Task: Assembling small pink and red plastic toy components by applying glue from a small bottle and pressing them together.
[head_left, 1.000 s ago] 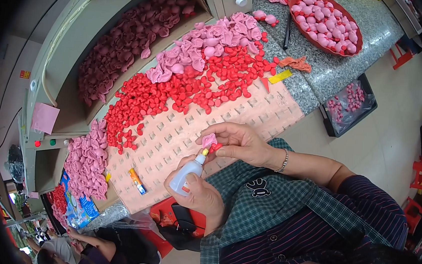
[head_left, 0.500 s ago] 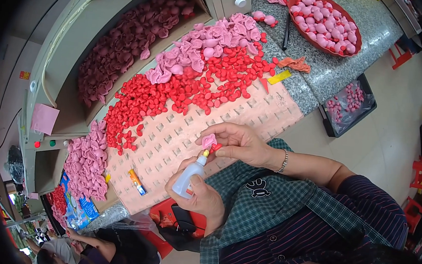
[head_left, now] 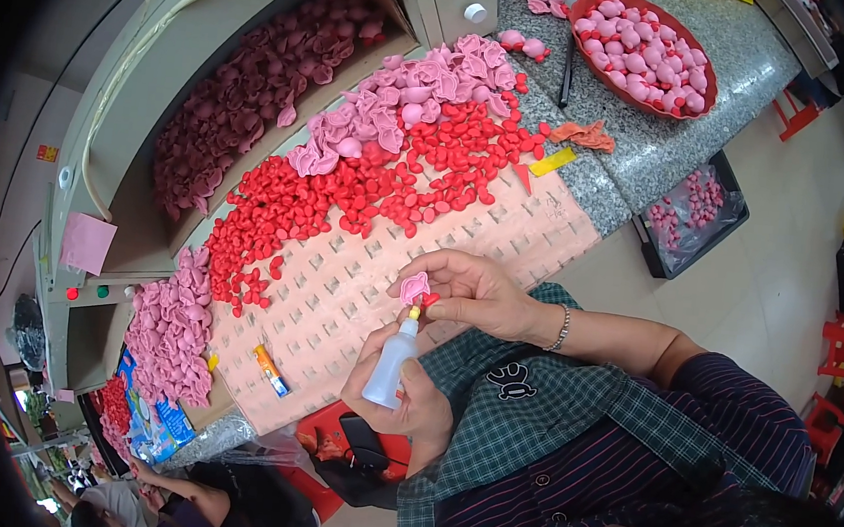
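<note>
Tipped closer to upright since the earlier frame, the translucent squeeze bottle (head_left: pixel 390 369) has shifted slightly rightward, while the pink piece (head_left: pixel 415 286) keeps nearly the same pose. Near the middle of the frame, the left hand (head_left: pixel 419 409) wraps round the bottle, thumb and fingers closed on its body. Its yellow tip (head_left: pixel 414 312) points up at a small red piece (head_left: pixel 429 300); whether they touch, I cannot tell. The right hand (head_left: pixel 480 294), with a beaded bracelet (head_left: pixel 564 328) at the wrist, pinches the pink piece and the red one together between thumb and fingers, just above the tip.

Under the hands spreads a peach-coloured patterned mat (head_left: pixel 286 327), with an orange-and-blue tube (head_left: pixel 271 370) lying left of the bottle. Beyond, across the frame's centre, lie loose red pieces (head_left: pixel 267 200), then a band of pink pieces (head_left: pixel 338 136); another pink pile (head_left: pixel 170 327) sits at left. Farther, at upper left, a grey machine (head_left: pixel 66 202) holds more pink pieces in its dark recess. At upper right stands a red bowl (head_left: pixel 711 86) full of pink-and-red pieces.
</note>
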Tool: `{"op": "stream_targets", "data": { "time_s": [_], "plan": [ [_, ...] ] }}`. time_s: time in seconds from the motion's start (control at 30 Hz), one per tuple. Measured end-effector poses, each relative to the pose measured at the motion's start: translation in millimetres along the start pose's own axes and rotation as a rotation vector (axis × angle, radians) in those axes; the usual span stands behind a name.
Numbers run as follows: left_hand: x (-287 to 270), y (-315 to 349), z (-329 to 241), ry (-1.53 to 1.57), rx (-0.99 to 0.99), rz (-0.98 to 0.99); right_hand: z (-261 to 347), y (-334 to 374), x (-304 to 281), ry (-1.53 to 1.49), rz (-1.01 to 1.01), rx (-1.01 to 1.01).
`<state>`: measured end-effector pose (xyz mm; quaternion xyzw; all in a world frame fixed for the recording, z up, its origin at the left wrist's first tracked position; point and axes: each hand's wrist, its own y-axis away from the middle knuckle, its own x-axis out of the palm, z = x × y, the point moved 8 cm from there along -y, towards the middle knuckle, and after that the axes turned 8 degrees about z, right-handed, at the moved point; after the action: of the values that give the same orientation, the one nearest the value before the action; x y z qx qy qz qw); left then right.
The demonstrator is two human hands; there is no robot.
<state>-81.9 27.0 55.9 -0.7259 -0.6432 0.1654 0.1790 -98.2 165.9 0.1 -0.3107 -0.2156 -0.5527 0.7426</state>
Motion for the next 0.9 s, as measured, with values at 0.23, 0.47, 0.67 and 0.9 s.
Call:
{"op": "stream_targets", "data": {
  "time_s": [0.23,0.47,0.67,0.9],
  "plan": [
    [8.3,-0.6,-10.2,-0.112,0.138,0.102,0.1,-0.2,-5.4,0.049,-0.058,-0.027],
    [2.9,2.8,-8.4,-0.147,0.134,0.07,-1.0,-0.5,-2.0,0.022,-0.046,0.01],
    [4.7,-0.4,-10.8,-0.125,0.134,0.067,-0.9,-0.8,-2.7,0.063,-0.021,0.009],
    [2.2,-0.4,-7.8,-0.119,0.073,0.062,-2.8,-0.2,-4.5,0.051,-0.048,0.008]
  ]
}}
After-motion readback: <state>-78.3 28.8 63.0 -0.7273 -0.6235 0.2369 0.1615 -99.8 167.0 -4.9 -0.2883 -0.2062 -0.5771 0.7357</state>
